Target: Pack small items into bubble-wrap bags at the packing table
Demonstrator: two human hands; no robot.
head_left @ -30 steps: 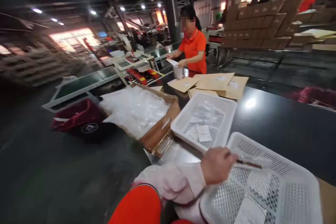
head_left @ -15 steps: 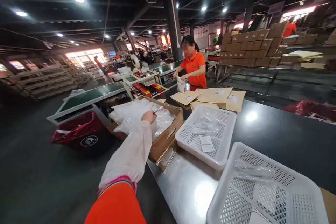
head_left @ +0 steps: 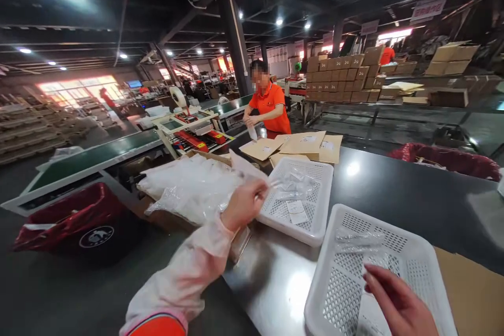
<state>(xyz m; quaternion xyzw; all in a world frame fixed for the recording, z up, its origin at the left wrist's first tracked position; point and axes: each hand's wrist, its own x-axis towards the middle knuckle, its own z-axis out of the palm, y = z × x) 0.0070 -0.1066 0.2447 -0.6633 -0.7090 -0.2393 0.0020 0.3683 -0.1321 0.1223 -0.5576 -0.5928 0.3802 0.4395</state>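
Observation:
My left hand is closed on a thin whitish plastic bag, which is blurred and sticks up above the fingers. The hand is between an open cardboard box heaped with clear and white plastic bags and the farther white basket. My right hand is over the nearer white basket, thumb and forefinger pinched close together. White printed cards lie under its fingertips; whether one is gripped is unclear. Clear bubble-wrap sleeves lie in the same basket.
Kraft envelopes lie behind the baskets, where a co-worker in an orange shirt handles a white item. A red-lined bin and a green conveyor stand left. Cardboard lies on the dark table at right.
My left hand has lifted a bag out of the box and moved right. My right hand has come into view over the nearer basket. The view has turned right.

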